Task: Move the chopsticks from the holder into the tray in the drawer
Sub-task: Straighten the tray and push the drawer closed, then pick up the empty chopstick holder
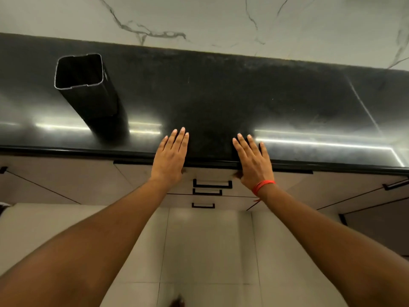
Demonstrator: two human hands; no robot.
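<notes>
A tall black square holder [88, 94] stands on the dark countertop [221, 96] at the left; its mouth looks dark and I see no chopsticks in it. My left hand [170, 158] and my right hand [253, 161] lie flat, palms down, on the counter's front edge, fingers extended and holding nothing. A red thread circles my right wrist. Below the hands, the top drawer [212, 182] is shut, so the tray is hidden.
Two more shut drawers with black handles [203, 205] sit under the top one. Cabinet doors flank the drawers left and right. A marbled white wall [199, 18] rises behind the counter. Pale floor tiles [205, 251] lie below.
</notes>
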